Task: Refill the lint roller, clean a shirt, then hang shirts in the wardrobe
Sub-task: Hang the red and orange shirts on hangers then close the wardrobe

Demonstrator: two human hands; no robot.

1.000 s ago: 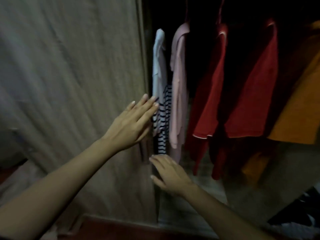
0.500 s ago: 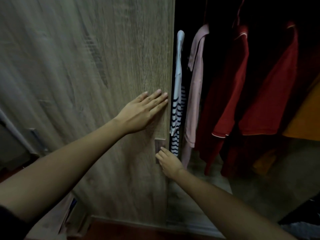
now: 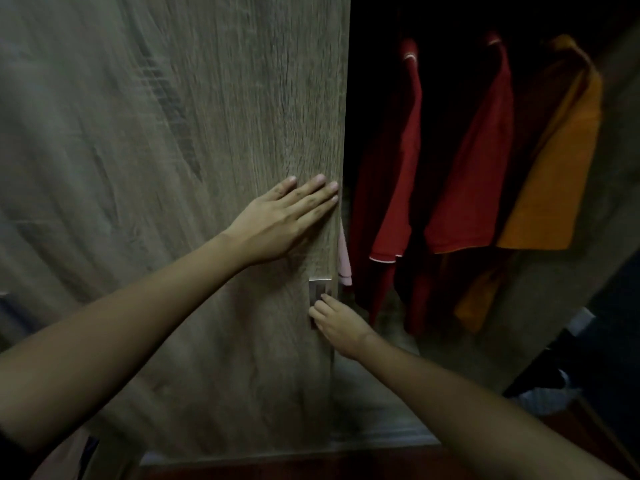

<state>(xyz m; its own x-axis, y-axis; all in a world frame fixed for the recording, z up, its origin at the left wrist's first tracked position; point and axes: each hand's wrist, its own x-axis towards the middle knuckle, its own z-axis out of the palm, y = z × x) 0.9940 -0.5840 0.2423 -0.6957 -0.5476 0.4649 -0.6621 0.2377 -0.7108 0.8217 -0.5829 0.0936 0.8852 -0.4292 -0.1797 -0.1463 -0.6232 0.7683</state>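
A wood-grain wardrobe door (image 3: 207, 133) fills the left and middle of the view. My left hand (image 3: 280, 220) lies flat on it near its right edge, fingers together and straight. My right hand (image 3: 337, 323) has its fingers curled on the metal handle (image 3: 320, 289) at that edge. In the dark wardrobe opening hang two red shirts (image 3: 391, 188) (image 3: 474, 188) and an orange shirt (image 3: 554, 181). A strip of a pink shirt (image 3: 344, 261) shows just past the door edge. No lint roller is in view.
The wardrobe's right side wall (image 3: 588, 278) slopes down at the right. Dark and white items (image 3: 547, 393) lie low at the right. A reddish floor strip (image 3: 311, 469) runs below the door.
The door has slid right and now covers the white and striped shirts and most of the pink one. My left hand moved right with it; my right hand closed on the handle.
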